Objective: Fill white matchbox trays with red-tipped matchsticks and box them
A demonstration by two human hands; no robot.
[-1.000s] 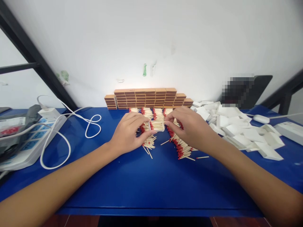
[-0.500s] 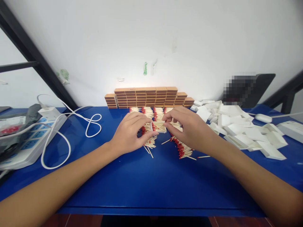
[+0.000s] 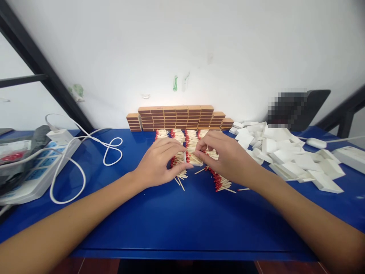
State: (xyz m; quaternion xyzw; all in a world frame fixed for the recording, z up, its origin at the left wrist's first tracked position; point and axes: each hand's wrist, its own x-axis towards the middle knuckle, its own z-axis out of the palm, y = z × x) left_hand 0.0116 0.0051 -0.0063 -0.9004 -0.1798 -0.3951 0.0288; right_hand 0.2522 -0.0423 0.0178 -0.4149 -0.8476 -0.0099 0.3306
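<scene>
My left hand (image 3: 160, 161) is closed round the left end of a small white matchbox tray (image 3: 185, 156), its thumb along the near side. Red-headed matches lie in the tray, their heads toward the left. At the tray's right end, my right hand (image 3: 224, 153) pinches with thumb and forefinger at the stick ends of the matches; how many it grips is too small to tell. Rows of loose matches (image 3: 191, 136) run behind and beneath both hands. A further heap of matches (image 3: 220, 180) lies below my right hand, with a few strays around it.
Stacked brown matchboxes (image 3: 176, 118) line the wall. White empty trays (image 3: 296, 158) are piled at right, before a dark panel (image 3: 313, 108). At left lie a power strip (image 3: 42, 167) and looped white cable (image 3: 84, 179), all on the blue table (image 3: 176, 224).
My right fingertips have moved slightly left and down, over the matches in the tray. The tray has shifted a little toward me, its matches lying more evenly. My left hand keeps its hold.
</scene>
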